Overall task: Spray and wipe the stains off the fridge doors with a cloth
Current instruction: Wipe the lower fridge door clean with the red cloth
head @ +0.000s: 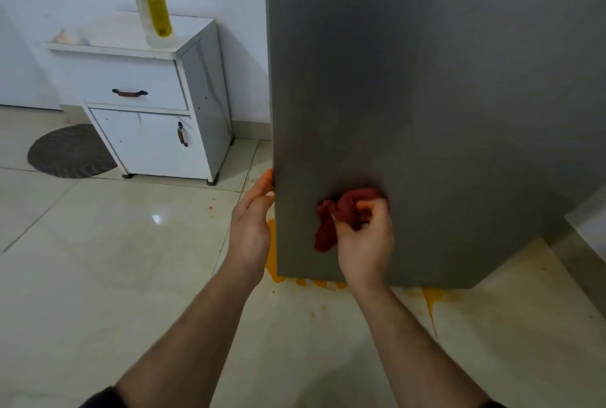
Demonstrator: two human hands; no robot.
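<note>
A person is wiping the lower part of a grey fridge door [426, 96] with a red cloth [341, 207]. The right hand [364, 237] is bunching the cloth in curled fingers and pressing it against the metal near the door's left edge. The left hand [251, 227] is resting at that edge, its fingers straight and relaxed, grasping nothing. The door's visible face is looking largely free of marks, suggesting the wiping is well advanced, though dim light is making faint smears hard to rule out. Orange liquid [429, 301] is pooling on the tiled floor [98, 260] along the foot of the fridge, likely outside the job. No spray bottle is plainly showing. A clear bottle [152, 4] with a yellow label is standing on a white cabinet [154, 132] well apart to the left, and whether it is the sprayer cannot be told.
</note>
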